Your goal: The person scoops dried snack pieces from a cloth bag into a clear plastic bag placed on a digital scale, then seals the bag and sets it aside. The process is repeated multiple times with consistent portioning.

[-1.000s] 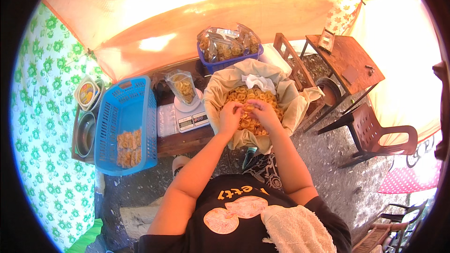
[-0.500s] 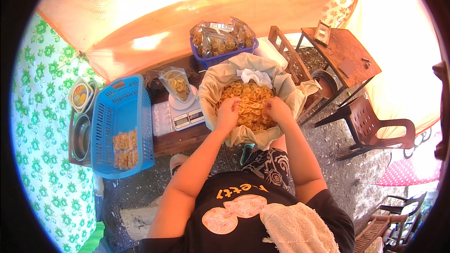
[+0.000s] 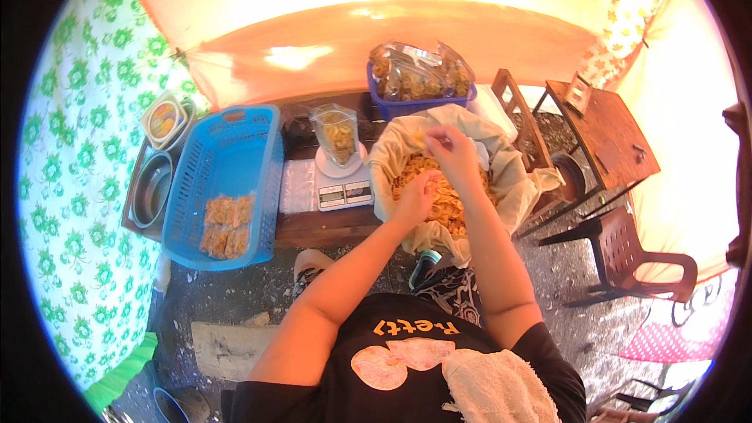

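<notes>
A wide container lined with beige cloth (image 3: 499,175) is full of thin, curled yellow-orange chips (image 3: 448,210). My right hand (image 3: 454,158) is raised over its far side, fingers pinched on a single yellow chip (image 3: 420,139). Lower and to the left, my left hand (image 3: 417,197) hangs just over the pile with its fingers curled together; what they hold, if anything, is hidden. Left of the container, a clear pouch (image 3: 339,135) partly filled with chips stands upright on the round plate of a white kitchen scale (image 3: 345,195).
A blue basket (image 3: 266,188) on the left holds several packed snacks (image 3: 227,225). Flat clear bags (image 3: 298,186) lie beside the scale. Behind the container is a purple basket (image 3: 384,107) of filled pouches. A wooden table (image 3: 619,137) and brown plastic chair (image 3: 627,254) stand at right.
My right hand has lifted from the pile and moved left toward the far side, now with a chip. My left hand has shifted slightly nearer. The whole view has shifted.
</notes>
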The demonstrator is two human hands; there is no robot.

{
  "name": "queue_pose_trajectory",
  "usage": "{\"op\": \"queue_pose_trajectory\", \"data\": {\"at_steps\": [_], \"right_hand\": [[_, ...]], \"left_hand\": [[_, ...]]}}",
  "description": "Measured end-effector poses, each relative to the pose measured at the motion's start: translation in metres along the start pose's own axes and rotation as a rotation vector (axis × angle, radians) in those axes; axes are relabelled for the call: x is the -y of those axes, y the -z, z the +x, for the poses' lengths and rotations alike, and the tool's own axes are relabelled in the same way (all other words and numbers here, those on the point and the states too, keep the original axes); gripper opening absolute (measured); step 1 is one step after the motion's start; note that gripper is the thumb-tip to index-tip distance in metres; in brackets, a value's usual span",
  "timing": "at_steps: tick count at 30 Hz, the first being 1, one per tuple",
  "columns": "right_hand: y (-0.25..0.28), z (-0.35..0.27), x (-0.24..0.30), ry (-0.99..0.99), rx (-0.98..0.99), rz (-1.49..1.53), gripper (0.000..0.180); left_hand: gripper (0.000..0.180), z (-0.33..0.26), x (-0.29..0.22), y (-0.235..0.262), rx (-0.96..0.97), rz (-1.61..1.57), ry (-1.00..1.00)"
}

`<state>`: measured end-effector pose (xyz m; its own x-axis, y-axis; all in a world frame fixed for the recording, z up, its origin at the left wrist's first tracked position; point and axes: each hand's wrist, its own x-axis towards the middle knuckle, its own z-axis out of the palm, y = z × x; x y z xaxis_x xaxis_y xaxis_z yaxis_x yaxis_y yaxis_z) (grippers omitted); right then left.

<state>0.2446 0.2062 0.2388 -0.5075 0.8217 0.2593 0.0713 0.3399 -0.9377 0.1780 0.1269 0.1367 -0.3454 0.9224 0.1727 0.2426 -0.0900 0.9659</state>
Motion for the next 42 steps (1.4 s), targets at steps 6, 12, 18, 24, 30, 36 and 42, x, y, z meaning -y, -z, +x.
{"op": "queue_pose_trajectory", "data": {"at_steps": [6, 12, 18, 24, 30, 36, 42], "right_hand": [[-0.114, 0.071, 0.034, 0.397, 0.068, -0.276, 0.014], [-0.136, 0.096, 0.023, 0.408, 0.143, -0.398, 0.013], [-0.045, 0.084, 0.008, 0.321, 0.025, -0.367, 0.016], [0.010, 0.037, -0.013, 0.092, 0.239, -0.512, 0.021], [-0.004, -0.007, -0.031, 0.176, 0.290, -0.471, 0.017], [0.004, -0.005, -0.032, -0.410, 0.200, 0.090, 0.016], [0.006, 0.001, -0.033, -0.508, 0.119, 0.361, 0.019]], "left_hand": [[0.021, 0.000, -0.002, 0.005, -0.069, -0.326, 0.076], [0.028, 0.012, 0.002, 0.019, -0.176, -0.954, 0.362], [0.043, 0.012, 0.004, 0.023, -0.233, -1.117, 0.276], [0.054, 0.010, -0.005, 0.025, -0.209, -1.143, 0.263], [0.065, 0.005, -0.008, 0.028, -0.177, -1.051, 0.194], [0.029, -0.009, 0.029, 0.096, -0.346, -0.330, -0.136], [0.020, 0.048, 0.147, 0.221, -0.777, 0.234, 0.023]]}}
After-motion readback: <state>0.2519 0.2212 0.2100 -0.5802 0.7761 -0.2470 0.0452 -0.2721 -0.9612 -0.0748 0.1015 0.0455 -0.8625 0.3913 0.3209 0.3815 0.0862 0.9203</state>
